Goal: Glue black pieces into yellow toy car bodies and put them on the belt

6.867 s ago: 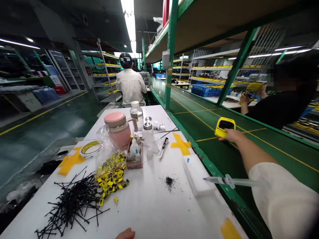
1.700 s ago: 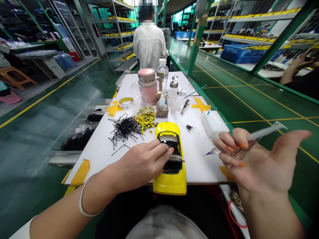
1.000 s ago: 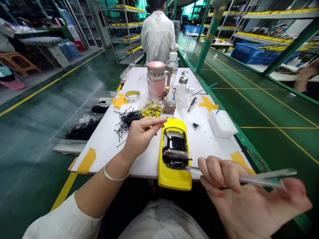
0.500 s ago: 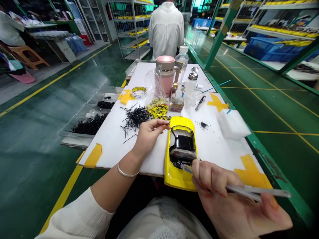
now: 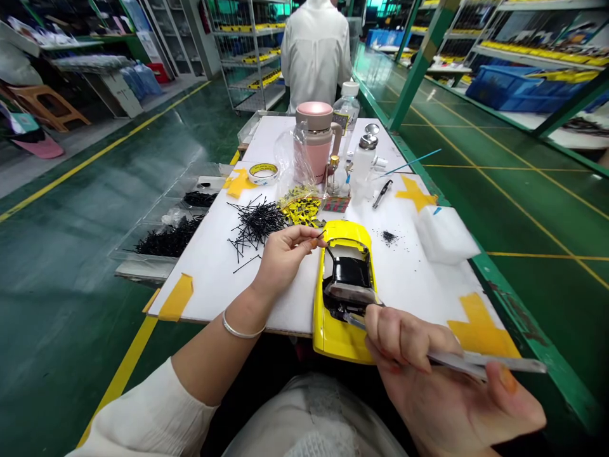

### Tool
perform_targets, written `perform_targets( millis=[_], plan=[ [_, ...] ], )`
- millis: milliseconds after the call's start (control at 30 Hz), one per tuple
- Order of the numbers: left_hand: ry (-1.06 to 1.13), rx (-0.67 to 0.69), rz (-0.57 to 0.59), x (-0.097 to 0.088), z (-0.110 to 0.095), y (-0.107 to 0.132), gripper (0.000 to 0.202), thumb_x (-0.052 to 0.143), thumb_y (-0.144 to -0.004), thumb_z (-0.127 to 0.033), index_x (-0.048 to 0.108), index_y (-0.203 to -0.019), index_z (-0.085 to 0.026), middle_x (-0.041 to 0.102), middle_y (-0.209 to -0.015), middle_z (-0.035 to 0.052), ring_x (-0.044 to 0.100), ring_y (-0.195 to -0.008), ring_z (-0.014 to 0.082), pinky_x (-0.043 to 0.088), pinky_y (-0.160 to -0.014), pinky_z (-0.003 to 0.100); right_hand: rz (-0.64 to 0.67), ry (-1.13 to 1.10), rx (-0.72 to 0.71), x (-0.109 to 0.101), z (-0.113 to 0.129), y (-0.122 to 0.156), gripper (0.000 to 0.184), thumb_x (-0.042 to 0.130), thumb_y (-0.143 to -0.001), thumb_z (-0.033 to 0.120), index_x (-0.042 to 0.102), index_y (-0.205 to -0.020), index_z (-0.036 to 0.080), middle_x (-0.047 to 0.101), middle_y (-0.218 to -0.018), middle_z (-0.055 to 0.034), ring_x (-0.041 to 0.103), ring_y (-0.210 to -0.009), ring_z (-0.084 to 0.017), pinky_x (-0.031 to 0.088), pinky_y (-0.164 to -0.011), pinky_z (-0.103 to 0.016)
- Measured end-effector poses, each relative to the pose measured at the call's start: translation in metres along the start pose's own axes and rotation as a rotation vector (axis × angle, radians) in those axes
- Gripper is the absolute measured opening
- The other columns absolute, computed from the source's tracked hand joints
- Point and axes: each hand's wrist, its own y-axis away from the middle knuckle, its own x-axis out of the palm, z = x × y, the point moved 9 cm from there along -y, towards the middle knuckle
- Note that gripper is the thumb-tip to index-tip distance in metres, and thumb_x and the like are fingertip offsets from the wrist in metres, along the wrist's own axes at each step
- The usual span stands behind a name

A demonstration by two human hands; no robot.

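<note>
A yellow model car body (image 5: 340,339) with a black middle part and a clear window piece lies at the table's front edge, its rear end jutting past it. To its left, my left hand (image 5: 285,257) is closed, pinching a thin black stick-like part (image 5: 321,234) between thumb and fingertips near the car's far corner. My right hand (image 5: 428,362) is closed around slim silver tweezers (image 5: 504,364), at the car's right side. One metal end (image 5: 354,321) reaches over the black interior. Whether these fingers also touch the body I cannot tell.
Beyond my left hand are a pile of black sticks (image 5: 259,222) and small yellow-black pieces (image 5: 302,208). A pink mug (image 5: 314,149), a bottle (image 5: 364,158), a tape roll (image 5: 263,172), a pen (image 5: 382,193) and white foam (image 5: 447,235) stand or lie about. A person (image 5: 316,54) sits ahead.
The tweezers' rear end and my right hand have shifted slightly left. The black part in my left fingers is tilted a little more upward. The car body stays in place.
</note>
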Motion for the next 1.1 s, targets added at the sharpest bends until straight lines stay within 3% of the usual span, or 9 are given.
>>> perform_targets(
  millis=[233, 667, 1100],
  plan=[
    [-0.010, -0.007, -0.008, -0.001, 0.000, 0.000, 0.013, 0.078, -0.080, -0.027, 0.077, -0.089, -0.018, 0.081, -0.086, 0.0063, 0.075, -0.086, 0.0202, 0.052, -0.074, 0.029, -0.016, 0.011, -0.006, -0.006, 0.008, 0.000, 0.053, 0.037, -0.091, 0.067, 0.035, -0.064, 0.021, 0.033, -0.056, 0.0004, 0.033, -0.055, -0.018, 0.030, -0.061, -0.039],
    [-0.014, 0.001, -0.029, -0.003, -0.001, 0.000, 0.012, 0.080, -0.078, -0.027, 0.078, -0.086, -0.018, 0.080, -0.083, 0.0053, 0.074, -0.084, 0.0194, 0.053, -0.073, 0.029, -0.208, 0.027, 0.073, -0.050, 0.028, 0.012, 0.058, 0.039, -0.088, 0.072, 0.035, -0.062, 0.021, 0.028, -0.054, -0.0002, 0.034, -0.055, -0.018, 0.026, -0.049, -0.035],
    [-0.036, -0.001, -0.045, -0.005, -0.001, 0.000, 0.015, 0.081, -0.078, -0.029, 0.077, -0.087, -0.018, 0.080, -0.084, 0.0058, 0.074, -0.084, 0.0197, 0.053, -0.073, 0.028, -0.128, 0.054, 0.070, -0.054, 0.028, 0.010, 0.058, 0.039, -0.088, 0.074, 0.035, -0.064, 0.021, 0.032, -0.055, -0.0004, 0.036, -0.056, -0.018, 0.027, -0.053, -0.036]
  ],
)
